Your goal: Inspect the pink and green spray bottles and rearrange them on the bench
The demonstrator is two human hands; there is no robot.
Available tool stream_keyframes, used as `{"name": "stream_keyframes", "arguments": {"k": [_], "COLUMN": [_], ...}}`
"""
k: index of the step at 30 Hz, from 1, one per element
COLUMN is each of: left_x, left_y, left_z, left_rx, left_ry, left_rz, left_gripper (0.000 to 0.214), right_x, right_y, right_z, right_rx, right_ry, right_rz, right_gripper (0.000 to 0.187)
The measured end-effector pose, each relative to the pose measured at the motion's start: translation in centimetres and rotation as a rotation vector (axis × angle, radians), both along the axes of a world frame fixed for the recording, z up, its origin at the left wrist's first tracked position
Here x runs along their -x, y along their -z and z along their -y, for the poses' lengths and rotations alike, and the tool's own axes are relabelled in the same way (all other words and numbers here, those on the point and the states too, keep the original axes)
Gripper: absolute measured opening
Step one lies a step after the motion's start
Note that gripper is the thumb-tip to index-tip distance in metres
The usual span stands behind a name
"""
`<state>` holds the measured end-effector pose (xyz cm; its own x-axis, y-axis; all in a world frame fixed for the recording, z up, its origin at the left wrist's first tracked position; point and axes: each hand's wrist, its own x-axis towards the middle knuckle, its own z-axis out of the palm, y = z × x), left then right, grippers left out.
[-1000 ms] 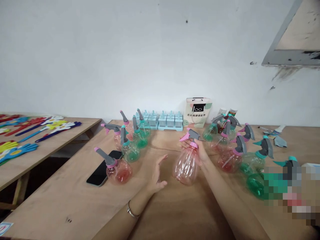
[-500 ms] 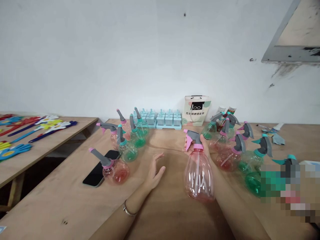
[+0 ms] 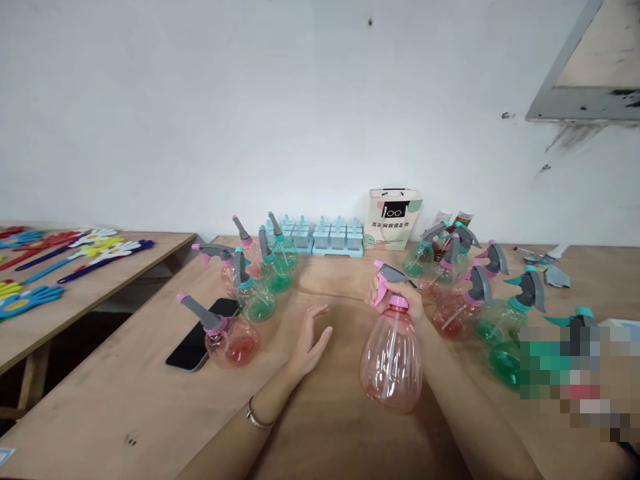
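Observation:
My right hand (image 3: 407, 301) is closed around the neck and grey trigger head of a clear pink spray bottle (image 3: 391, 363), which is tilted, its pink nozzle pointing up and left. My left hand (image 3: 311, 340) rests near the table's middle, fingers apart, holding nothing. To its left lies a pink spray bottle (image 3: 235, 341) with a grey head, over the corner of a black phone (image 3: 187, 350). A green spray bottle (image 3: 257, 300) stands just behind, among several others.
More pink and green spray bottles (image 3: 500, 320) cluster on the right. Light-blue ice-pop molds (image 3: 337, 237) and a paper bag (image 3: 393, 223) stand against the wall. On the side table (image 3: 100, 293) lie colourful hand-shaped items (image 3: 107, 250). A pixelated patch covers the right edge.
The pink spray bottle in my right hand has tilted, its base swinging left and its head shifting right. My fingers now wrap over the trigger head. My left hand is nearly still.

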<state>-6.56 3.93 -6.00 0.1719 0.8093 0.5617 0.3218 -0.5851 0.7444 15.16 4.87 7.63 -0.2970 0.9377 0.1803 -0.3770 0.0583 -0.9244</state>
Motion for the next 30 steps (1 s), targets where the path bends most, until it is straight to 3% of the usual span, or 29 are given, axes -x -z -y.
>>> {"name": "stream_keyframes", "arguments": {"k": [5, 11, 16, 19, 22, 25, 30], "left_x": [0.0, 0.0, 0.0, -0.2, 0.1, 1.5, 6.1], "left_y": [0.2, 0.7, 0.8, 0.6, -0.1, -1.6, -4.5], "left_z": [-0.1, -0.4, -0.6, -0.7, -0.7, -0.6, 0.3], "left_rx": [0.005, 0.031, 0.139, 0.122, -0.073, -0.397, -0.864], "left_ry": [-0.008, -0.025, -0.047, -0.043, -0.145, -0.302, -0.605], "left_rz": [-0.014, -0.073, -0.223, -0.280, -0.271, -0.297, -0.360], "left_gripper": [0.034, 0.035, 0.035, 0.031, 0.032, 0.039, 0.052], "right_x": [0.3, 0.1, 0.1, 0.3, 0.4, 0.5, 0.6], "right_y": [-0.7, 0.0, 0.4, 0.4, 0.3, 0.3, 0.6], "right_z": [0.5, 0.4, 0.4, 0.4, 0.4, 0.5, 0.3], "right_rx": [0.023, 0.078, 0.100, 0.089, 0.114, 0.150, 0.095], "right_ry": [-0.090, -0.094, -0.217, -0.206, -0.122, -0.066, -0.171], "right_rz": [-0.083, -0.091, -0.078, -0.080, -0.075, -0.041, -0.085], "right_gripper": [0.030, 0.017, 0.023, 0.024, 0.020, 0.018, 0.028]}}
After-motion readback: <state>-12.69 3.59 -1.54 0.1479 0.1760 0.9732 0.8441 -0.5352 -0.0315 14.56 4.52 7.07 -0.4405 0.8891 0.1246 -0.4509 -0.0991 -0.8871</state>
